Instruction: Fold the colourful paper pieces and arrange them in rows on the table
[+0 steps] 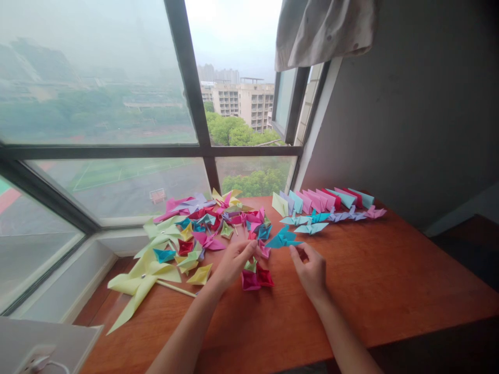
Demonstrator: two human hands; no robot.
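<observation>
A blue origami crane [283, 237] is raised a little above the table, its right end pinched between the thumb and fingers of my right hand [313, 267]. To its left, my left hand [238, 259] has its fingers drawn together; whatever lies between them, if anything, is hidden. Just below the left fingers sit a magenta folded paper piece [250, 280] and a red one [265, 277], with a light green piece [250, 265] behind. Behind the held crane stand light blue paper cranes [311, 228].
Folded papers [323, 200] stand in a row at the back right, with purple cranes [353, 214] in front. Boats, stars and a yellow pinwheel [144, 275] on a stick crowd the left. The wooden table [390, 280] meets a window frame [249, 151].
</observation>
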